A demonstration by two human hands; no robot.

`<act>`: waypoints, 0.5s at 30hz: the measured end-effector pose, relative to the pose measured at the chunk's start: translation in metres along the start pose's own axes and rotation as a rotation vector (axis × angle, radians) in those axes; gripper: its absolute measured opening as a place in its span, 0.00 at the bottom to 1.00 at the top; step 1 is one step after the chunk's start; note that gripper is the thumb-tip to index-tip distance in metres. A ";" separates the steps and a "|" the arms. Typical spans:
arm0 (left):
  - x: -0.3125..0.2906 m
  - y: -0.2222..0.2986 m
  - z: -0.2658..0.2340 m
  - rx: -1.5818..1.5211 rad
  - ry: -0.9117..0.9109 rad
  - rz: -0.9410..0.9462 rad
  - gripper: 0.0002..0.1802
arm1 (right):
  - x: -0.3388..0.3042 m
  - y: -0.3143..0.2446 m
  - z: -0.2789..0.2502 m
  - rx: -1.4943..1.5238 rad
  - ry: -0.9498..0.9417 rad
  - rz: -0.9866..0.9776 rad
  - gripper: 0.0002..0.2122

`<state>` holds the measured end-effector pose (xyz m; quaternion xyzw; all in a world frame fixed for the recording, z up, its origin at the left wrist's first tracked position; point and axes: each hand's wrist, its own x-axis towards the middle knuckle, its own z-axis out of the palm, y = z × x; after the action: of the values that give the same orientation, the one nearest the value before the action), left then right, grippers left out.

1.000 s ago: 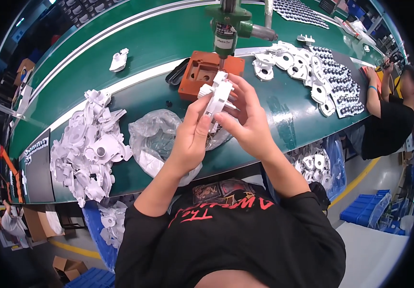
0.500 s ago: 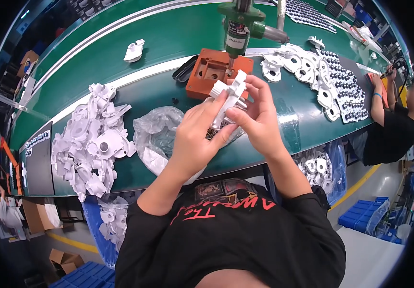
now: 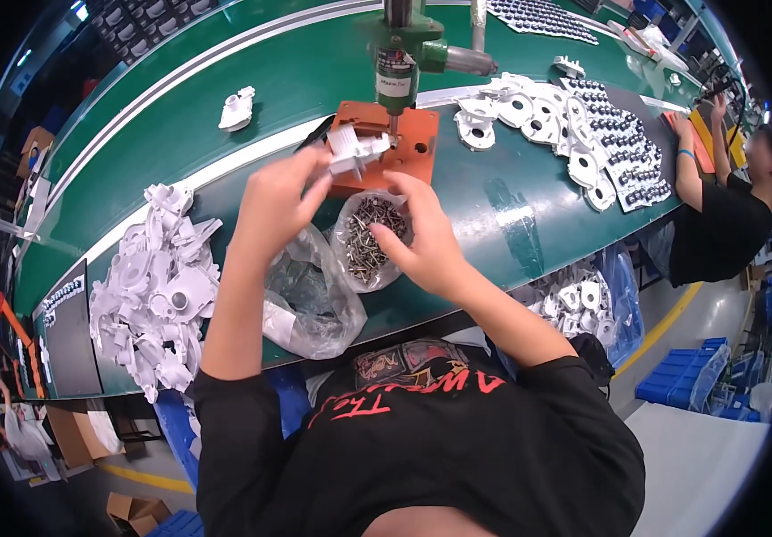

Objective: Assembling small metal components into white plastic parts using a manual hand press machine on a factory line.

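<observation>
My left hand (image 3: pixel 280 201) grips a white plastic part (image 3: pixel 350 152) by its left side, over the orange fixture block (image 3: pixel 414 168). Above that block hangs the spindle of a green press-like machine (image 3: pixel 396 63). My right hand (image 3: pixel 426 234) is at the right rim of a round container of screws (image 3: pixel 368 234), its thumb and forefinger apart over the screws; its other fingers are partly hidden. A clear plastic bag (image 3: pixel 319 313) lies crumpled against the container. The underside of the held part cannot be seen.
A heap of white plastic parts (image 3: pixel 157 286) lies on the left. More white parts (image 3: pixel 538 116) and rows of dark-topped pieces (image 3: pixel 623 143) spread at the right. One white part (image 3: pixel 237 109) sits on the green belt (image 3: pixel 296 80). A co-worker (image 3: pixel 726 197) stands at far right.
Both hands held the white part together before. Now my left hand has carried it left toward the fixture, and my right hand has let go and moved down to the screws. The view has shifted slightly.
</observation>
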<state>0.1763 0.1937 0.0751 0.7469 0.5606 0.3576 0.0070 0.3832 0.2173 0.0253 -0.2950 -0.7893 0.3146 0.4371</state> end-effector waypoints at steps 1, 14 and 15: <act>0.008 -0.008 0.005 0.029 0.032 0.046 0.11 | -0.003 0.003 0.001 -0.004 0.001 0.003 0.24; 0.060 -0.062 0.062 0.077 -0.247 0.087 0.10 | -0.008 0.014 0.006 -0.159 -0.081 -0.175 0.13; 0.061 -0.061 0.060 0.089 -0.262 0.176 0.10 | -0.007 0.014 0.005 -0.181 -0.086 -0.175 0.13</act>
<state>0.1653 0.2906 0.0377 0.8329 0.5026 0.2312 0.0154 0.3842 0.2202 0.0091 -0.2497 -0.8551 0.2150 0.4003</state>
